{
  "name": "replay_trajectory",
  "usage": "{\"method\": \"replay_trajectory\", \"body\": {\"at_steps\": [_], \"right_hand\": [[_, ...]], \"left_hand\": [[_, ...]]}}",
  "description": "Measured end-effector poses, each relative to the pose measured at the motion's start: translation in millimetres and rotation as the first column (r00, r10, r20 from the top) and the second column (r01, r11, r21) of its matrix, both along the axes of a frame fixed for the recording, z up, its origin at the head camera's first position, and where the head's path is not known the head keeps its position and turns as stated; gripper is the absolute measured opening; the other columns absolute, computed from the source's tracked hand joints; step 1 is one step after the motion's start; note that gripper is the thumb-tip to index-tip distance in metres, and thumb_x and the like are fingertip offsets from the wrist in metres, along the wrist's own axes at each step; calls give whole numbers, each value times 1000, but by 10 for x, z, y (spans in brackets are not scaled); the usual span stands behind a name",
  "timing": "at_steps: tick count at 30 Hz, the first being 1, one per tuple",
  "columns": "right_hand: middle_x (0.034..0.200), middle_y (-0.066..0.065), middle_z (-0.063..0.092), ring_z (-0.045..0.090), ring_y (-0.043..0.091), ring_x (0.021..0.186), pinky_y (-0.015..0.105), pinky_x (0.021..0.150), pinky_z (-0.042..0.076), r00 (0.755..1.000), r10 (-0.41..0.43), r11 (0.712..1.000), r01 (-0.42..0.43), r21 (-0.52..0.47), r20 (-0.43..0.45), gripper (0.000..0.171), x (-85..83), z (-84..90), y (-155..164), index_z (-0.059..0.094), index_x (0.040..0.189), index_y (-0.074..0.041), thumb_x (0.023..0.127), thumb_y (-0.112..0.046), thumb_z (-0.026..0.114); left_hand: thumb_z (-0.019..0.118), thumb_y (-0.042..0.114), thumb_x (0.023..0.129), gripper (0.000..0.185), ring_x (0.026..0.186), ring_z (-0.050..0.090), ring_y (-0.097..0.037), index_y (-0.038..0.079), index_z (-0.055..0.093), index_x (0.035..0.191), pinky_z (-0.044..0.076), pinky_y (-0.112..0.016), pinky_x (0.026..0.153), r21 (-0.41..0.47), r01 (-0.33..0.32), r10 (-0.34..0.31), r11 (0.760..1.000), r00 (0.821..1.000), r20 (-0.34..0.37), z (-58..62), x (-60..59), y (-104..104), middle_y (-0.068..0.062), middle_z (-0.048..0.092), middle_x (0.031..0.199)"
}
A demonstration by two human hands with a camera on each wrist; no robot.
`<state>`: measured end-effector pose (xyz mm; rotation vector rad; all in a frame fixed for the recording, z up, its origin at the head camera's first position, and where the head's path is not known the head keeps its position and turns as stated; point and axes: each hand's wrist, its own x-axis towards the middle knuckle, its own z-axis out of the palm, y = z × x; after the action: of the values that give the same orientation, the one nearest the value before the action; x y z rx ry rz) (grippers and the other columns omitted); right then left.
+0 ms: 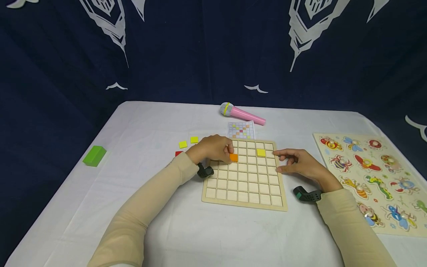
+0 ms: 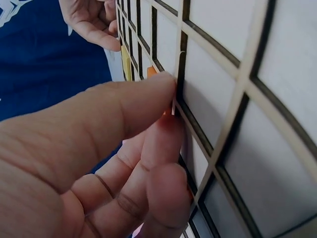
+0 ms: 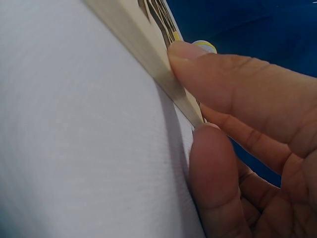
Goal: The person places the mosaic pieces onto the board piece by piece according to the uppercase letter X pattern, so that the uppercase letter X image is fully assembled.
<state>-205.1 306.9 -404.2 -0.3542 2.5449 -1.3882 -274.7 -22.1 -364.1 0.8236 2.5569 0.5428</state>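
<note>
A wooden grid board (image 1: 245, 204) lies on the table, a yellow tile (image 1: 261, 152) in one of its upper right squares. With thumb and fingertips, my left hand (image 1: 215, 148) pinches an orange tile (image 1: 234, 158) at the board's upper left part; the left wrist view shows orange between thumb (image 2: 148, 96) and finger. My right hand (image 1: 300, 163) touches the board's right edge, index finger and thumb spread apart along it. Close up in the right wrist view, the thumb (image 3: 214, 163) sits against the board's side (image 3: 143, 59). Part of the board is hidden under my left hand.
Two yellow tiles (image 1: 183, 144) and a partly covered red tile (image 1: 178, 153) lie left of the board. Behind it are a small coloured grid card (image 1: 241, 130) and a pink microphone (image 1: 247, 114). A green block (image 1: 95, 156) stands far left, an insect puzzle board (image 1: 355, 163) at right.
</note>
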Motion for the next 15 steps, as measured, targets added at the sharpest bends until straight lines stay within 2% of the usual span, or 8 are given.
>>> {"method": "replay_trajectory", "body": {"at_steps": [9, 12, 15], "right_hand": [[112, 10, 59, 50, 13, 79, 26, 73, 45, 1000, 0, 1000, 0, 0, 4, 62, 2, -11, 9, 60, 145, 11, 91, -3, 85], [113, 10, 60, 50, 13, 79, 26, 72, 44, 1000, 0, 1000, 0, 6, 3, 61, -5, -14, 8, 59, 145, 11, 91, -2, 85], [113, 10, 60, 50, 13, 79, 26, 72, 44, 1000, -5, 1000, 5, 12, 7, 61, -6, -3, -2, 60, 145, 11, 91, -3, 85]], "left_hand": [[84, 24, 92, 29, 93, 61, -15, 17, 72, 117, 45, -33, 83, 11, 2, -2, 1000, 1000, 19, 6, 19, -54, 3, 69, 99], [82, 25, 95, 27, 95, 62, -16, 16, 73, 119, 47, -33, 85, 43, -2, 1, 999, 1000, 27, 44, 19, -129, 2, 71, 104], [79, 24, 99, 29, 99, 64, -19, 13, 74, 125, 50, -34, 88, 111, 8, -12, 994, 999, 36, 105, 3, -231, -2, 74, 110]]}}
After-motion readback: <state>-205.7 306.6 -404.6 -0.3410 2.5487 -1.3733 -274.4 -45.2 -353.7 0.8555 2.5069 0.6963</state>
